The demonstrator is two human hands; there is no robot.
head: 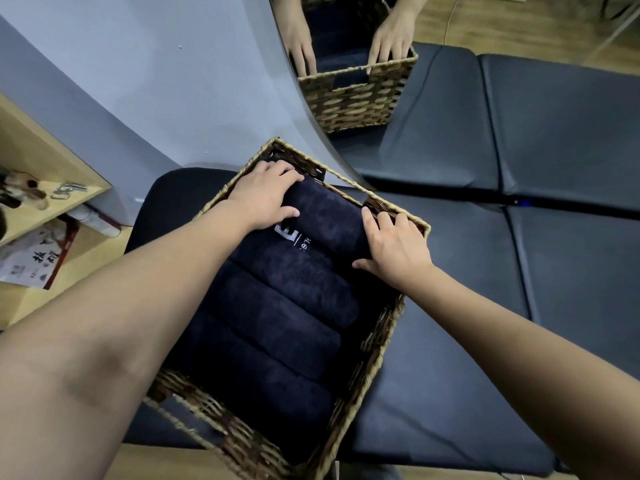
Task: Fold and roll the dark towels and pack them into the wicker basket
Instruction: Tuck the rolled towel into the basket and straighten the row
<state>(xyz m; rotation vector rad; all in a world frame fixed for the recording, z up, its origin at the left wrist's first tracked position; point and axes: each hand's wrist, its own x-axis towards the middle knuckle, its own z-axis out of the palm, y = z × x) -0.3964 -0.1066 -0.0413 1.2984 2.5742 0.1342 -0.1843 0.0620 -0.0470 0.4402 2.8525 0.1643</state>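
Observation:
A wicker basket (pixel 377 337) stands on a dark padded bench, filled with several rolled dark towels (pixel 277 317) lying side by side. The farthest roll (pixel 325 216) sits against the basket's far wall, next to a towel with white lettering. My left hand (pixel 263 199) grips the left end of that far roll, fingers curled over it near the far corner. My right hand (pixel 394 247) grips its right end, fingers between the roll and the basket's right wall, thumb along the roll's near side.
A mirror (pixel 346 36) on the grey wall reflects the basket and both hands. A wooden shelf (pixel 52 188) with small items and a printed booklet (pixel 34 258) stands at the left. The dark padded bench (pixel 519 237) extends to the right.

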